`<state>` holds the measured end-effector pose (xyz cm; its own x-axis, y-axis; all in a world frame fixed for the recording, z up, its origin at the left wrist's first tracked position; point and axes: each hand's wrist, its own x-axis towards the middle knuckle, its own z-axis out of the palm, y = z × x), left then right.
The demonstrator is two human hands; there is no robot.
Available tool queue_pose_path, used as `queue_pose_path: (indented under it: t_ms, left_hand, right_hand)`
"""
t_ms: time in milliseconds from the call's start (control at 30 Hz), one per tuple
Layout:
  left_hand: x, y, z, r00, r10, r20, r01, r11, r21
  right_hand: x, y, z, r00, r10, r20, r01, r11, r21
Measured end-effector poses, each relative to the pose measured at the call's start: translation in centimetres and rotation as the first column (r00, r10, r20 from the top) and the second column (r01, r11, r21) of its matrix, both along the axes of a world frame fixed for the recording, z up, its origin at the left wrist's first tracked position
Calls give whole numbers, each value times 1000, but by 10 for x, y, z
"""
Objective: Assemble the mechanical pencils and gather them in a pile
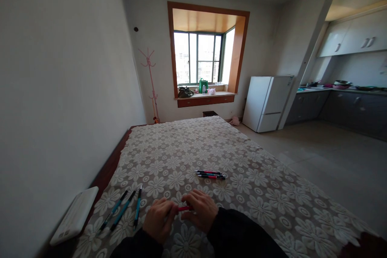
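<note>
Tablecloth (242, 225), both hands (159, 217) (201, 209) (red pen (184, 208) between)

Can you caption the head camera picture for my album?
Left hand and right hand hold a red pen-like thing over the flowery tablecloth, with three blue-black pens lying nearby.

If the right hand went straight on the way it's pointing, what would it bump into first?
Probably the left hand: the right hand points across towards it, with the red object they both hold in between. Depth is hard to judge, so it might pass just beyond instead.
</note>
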<state>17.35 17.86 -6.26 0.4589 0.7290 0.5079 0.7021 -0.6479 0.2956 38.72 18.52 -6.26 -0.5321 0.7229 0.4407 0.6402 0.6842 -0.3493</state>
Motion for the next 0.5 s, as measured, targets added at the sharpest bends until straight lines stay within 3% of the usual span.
queue_pose_path:
  t_ms: [200, 333, 500]
  left_hand:
    - [2, -1, 2, 996, -83, 15, 82, 996, 19]
    - [3, -2, -1, 999, -41, 21, 40, 999, 26]
    - [1, 0, -1, 1000, -11, 8, 10, 999, 37]
  right_hand:
    - [1, -2, -4, 994, -44, 95, 44, 999, 7]
    - [0, -3, -3, 997, -59, 58, 61, 997, -37]
    - [2, -1, -2, 1000, -18, 7, 18, 1000, 9]
